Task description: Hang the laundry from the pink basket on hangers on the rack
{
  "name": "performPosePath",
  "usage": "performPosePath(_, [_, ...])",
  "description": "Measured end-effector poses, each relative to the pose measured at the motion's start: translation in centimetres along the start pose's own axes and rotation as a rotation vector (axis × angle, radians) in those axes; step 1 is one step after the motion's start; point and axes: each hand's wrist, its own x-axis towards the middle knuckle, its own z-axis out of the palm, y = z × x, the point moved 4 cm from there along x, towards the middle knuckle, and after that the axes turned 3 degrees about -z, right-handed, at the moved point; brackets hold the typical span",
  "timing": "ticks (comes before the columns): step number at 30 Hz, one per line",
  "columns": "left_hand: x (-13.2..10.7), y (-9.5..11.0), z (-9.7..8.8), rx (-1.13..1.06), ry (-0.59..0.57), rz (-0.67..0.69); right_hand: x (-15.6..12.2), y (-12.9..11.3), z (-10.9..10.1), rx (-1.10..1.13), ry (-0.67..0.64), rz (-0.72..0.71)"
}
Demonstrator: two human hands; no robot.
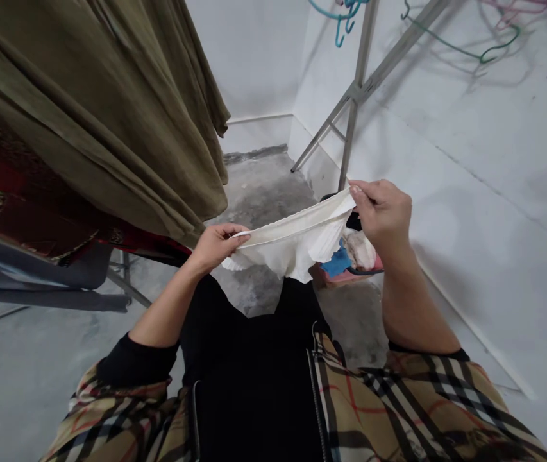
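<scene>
A white ribbed cloth garment [292, 247], probably underwear, hangs stretched between my hands by its waistband. My left hand [218, 247] pinches one end of the band. My right hand [381, 215] pinches the other end between thumb and fingers. Just below and behind my right hand, a pink basket [331, 276] holds blue, beige and black laundry [343, 260], partly hidden by the white garment.
Olive-green cloth [90, 115] and a dark red patterned cloth hang on a rack at left. A metal drying stand [354, 90] with teal hangers stands at the back right, beside white walls. The floor is bare, stained concrete.
</scene>
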Motion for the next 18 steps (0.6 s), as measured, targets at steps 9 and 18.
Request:
performPosePath(9, [-0.2,4.8,-2.8,0.147,0.473,0.274,1.2,2.3,1.5,-0.241,-0.182,-0.005])
performPosePath(18, [0.1,6.6,-3.2,-0.166,0.440,0.246,1.5,-1.9,1.4,-0.093,-0.221,-0.087])
